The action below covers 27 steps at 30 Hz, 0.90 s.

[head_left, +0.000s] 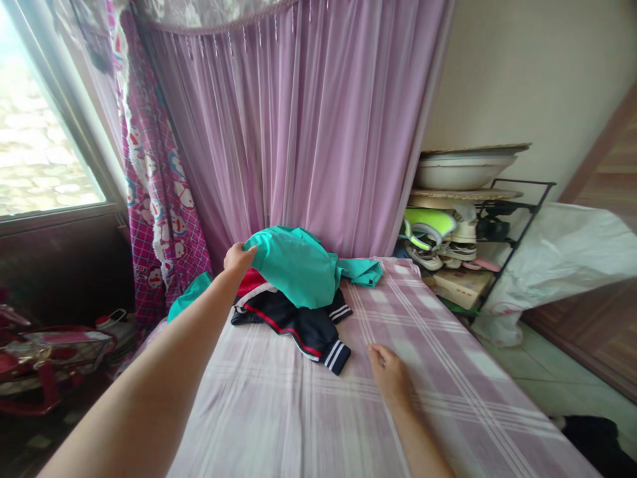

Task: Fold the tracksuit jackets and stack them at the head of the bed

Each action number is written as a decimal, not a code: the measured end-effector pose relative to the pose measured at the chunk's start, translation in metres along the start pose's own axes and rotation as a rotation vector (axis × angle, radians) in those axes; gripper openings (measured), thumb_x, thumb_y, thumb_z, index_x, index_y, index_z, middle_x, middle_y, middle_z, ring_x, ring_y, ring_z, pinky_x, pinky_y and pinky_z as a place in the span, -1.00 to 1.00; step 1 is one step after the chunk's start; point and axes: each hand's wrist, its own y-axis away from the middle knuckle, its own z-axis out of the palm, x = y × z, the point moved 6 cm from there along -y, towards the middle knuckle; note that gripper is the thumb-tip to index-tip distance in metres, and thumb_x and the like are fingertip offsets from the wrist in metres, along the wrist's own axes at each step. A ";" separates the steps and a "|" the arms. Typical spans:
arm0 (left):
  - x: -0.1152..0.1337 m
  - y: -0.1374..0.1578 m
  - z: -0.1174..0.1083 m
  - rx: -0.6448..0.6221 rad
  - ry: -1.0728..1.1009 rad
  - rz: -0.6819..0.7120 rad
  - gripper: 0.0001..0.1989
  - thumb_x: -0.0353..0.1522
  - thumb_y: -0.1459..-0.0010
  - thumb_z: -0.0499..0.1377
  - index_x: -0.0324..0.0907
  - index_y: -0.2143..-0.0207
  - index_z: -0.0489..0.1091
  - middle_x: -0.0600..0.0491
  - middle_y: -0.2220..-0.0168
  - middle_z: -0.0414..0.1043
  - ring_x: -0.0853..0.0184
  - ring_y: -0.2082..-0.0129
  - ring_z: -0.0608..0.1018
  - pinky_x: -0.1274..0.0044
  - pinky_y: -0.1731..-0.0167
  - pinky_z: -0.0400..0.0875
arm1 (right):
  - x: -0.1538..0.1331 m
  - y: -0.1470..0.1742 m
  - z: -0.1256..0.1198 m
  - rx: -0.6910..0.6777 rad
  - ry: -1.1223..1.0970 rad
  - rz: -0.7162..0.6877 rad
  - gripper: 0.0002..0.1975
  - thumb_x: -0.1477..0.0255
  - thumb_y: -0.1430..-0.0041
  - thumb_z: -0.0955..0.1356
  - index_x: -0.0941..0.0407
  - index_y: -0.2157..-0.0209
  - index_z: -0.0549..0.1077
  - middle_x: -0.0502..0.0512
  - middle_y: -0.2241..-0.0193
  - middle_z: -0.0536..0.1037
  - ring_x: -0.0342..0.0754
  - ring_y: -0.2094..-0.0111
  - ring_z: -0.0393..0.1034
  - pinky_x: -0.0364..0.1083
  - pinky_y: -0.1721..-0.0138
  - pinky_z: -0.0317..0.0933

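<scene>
A teal long-sleeved shirt (303, 265) is bunched up over the far part of the bed, one sleeve lying out to the right and another part hanging at the left. My left hand (239, 257) is closed on its upper left edge, lifting the fabric. Partly covered beneath it lies a navy jacket (293, 325) with red and white stripes and striped cuffs. My right hand (388, 368) hovers low over the checked sheet, right of the jacket's cuff, fingers curled together; whether anything is inside them cannot be made out.
The bed (428, 332) has a pale purple checked sheet. Purple curtains (318, 133) hang behind it. At right stands a rack (517, 265) with shoes and a white basin (462, 169), beside a white plastic bag (562, 259). A red bicycle (44, 365) is at left, under a window.
</scene>
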 end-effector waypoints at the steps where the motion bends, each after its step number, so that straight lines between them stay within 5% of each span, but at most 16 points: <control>1: 0.002 0.005 0.000 0.007 -0.028 0.012 -0.58 -0.21 -0.12 0.19 -0.21 0.01 0.47 -0.13 0.06 0.55 0.03 -0.01 0.52 0.32 0.03 0.36 | 0.000 0.000 0.000 -0.004 0.005 0.002 -0.57 0.16 -0.09 0.17 0.06 0.37 0.59 0.22 0.25 0.65 0.12 0.17 0.51 0.01 0.10 0.33; 4: 0.010 0.027 -0.004 0.043 -0.138 0.139 -0.65 -0.21 -0.17 0.15 -0.08 0.03 0.51 -0.03 0.08 0.57 0.10 0.01 0.52 0.36 0.00 0.32 | 0.000 -0.001 0.000 -0.021 0.031 0.008 -0.55 0.16 -0.09 0.16 0.07 0.34 0.60 0.23 0.24 0.64 0.13 0.16 0.51 0.01 0.10 0.32; 8: 0.016 0.083 -0.001 0.011 -0.314 0.567 -0.70 -0.23 -0.20 0.10 -0.05 0.14 0.58 0.00 0.23 0.61 0.19 0.15 0.56 0.39 0.04 0.35 | -0.002 0.000 -0.001 -0.032 0.054 0.028 -0.55 0.17 -0.09 0.17 0.07 0.32 0.61 0.22 0.23 0.65 0.13 0.16 0.52 0.00 0.11 0.32; 12: -0.025 0.151 -0.002 -0.055 -0.284 0.744 -0.69 -0.22 -0.23 0.06 -0.05 0.21 0.60 0.00 0.38 0.60 0.21 0.28 0.57 0.39 0.19 0.41 | -0.003 0.000 -0.004 -0.013 0.039 0.063 -0.54 0.14 -0.07 0.17 0.07 0.33 0.61 0.23 0.27 0.65 0.14 0.19 0.53 0.00 0.15 0.33; 16: -0.090 0.213 -0.015 -0.152 -0.226 0.695 -0.67 -0.17 -0.23 0.02 0.03 0.28 0.59 0.05 0.43 0.59 0.21 0.36 0.58 0.34 0.24 0.45 | 0.001 0.003 -0.008 0.008 -0.044 0.102 -0.48 0.07 0.01 0.17 0.10 0.33 0.61 0.27 0.27 0.65 0.18 0.20 0.53 0.05 0.16 0.34; 20: -0.141 0.245 -0.029 -0.440 -0.227 0.583 -0.72 -0.13 -0.15 0.09 0.06 0.33 0.59 0.05 0.43 0.60 0.20 0.38 0.59 0.36 0.25 0.46 | 0.009 0.013 -0.013 0.022 -0.156 0.104 -0.44 0.00 0.07 0.19 0.11 0.35 0.60 0.29 0.27 0.65 0.22 0.18 0.52 0.08 0.14 0.34; 23: -0.156 0.223 -0.048 -0.444 -0.195 0.367 -0.61 -0.02 -0.12 0.08 -0.01 0.25 0.57 0.04 0.41 0.60 0.19 0.39 0.61 0.41 0.33 0.47 | 0.014 0.022 -0.015 0.035 -0.185 0.126 -0.41 -0.04 0.09 0.21 0.13 0.34 0.60 0.32 0.26 0.64 0.24 0.18 0.52 0.09 0.14 0.35; 27: -0.143 0.166 -0.053 -0.306 0.004 0.119 -0.41 0.09 -0.02 0.11 -0.14 0.09 0.48 -0.03 0.24 0.61 0.16 0.23 0.62 0.42 0.26 0.50 | 0.014 0.030 -0.018 0.038 -0.185 0.142 -0.40 -0.04 0.08 0.21 0.14 0.33 0.60 0.33 0.25 0.64 0.25 0.16 0.51 0.11 0.10 0.33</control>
